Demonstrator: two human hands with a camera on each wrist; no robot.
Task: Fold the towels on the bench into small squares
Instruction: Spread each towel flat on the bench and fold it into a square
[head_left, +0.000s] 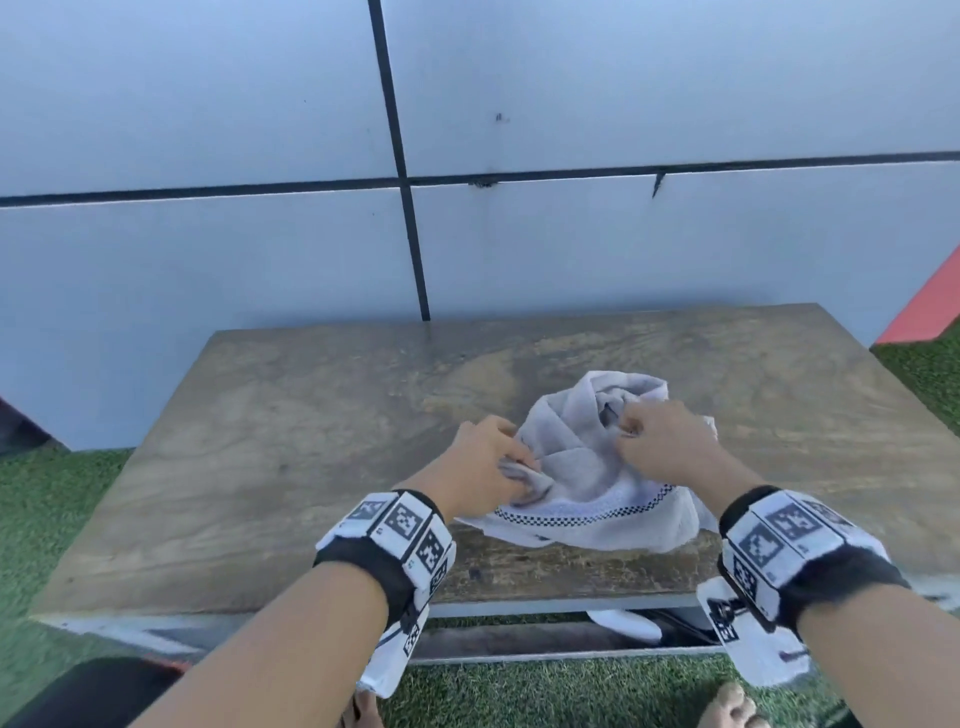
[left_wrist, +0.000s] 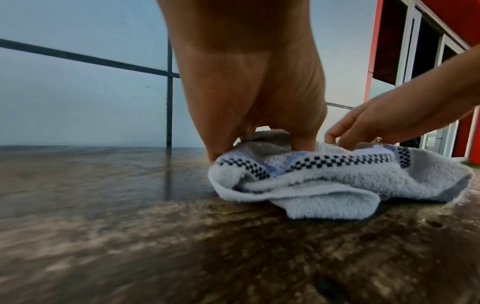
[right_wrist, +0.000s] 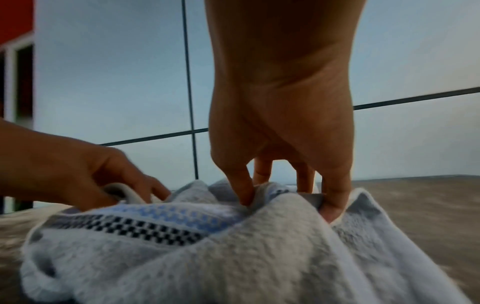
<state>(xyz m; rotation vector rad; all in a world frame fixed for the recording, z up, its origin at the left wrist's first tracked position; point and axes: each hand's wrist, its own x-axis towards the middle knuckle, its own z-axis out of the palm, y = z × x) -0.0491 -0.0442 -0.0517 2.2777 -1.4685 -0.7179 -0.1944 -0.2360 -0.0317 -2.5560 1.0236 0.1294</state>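
a crumpled towel (head_left: 582, 467) is lying on the table (head_left: 260, 441), right of its middle, toward the near edge. the left hand (head_left: 483, 462) is pinching the towel's left side; the right hand (head_left: 665, 447) is pinching a fold at its far right. the towel is bunching up between both hands.

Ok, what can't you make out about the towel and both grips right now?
- Towel corners: head view, buried in crumpled folds.
- Left hand fingertips: left wrist view, tucked into cloth.
- Right hand fingertips: right wrist view, sunk in folds.
- White thing under bench: head view, cut off.
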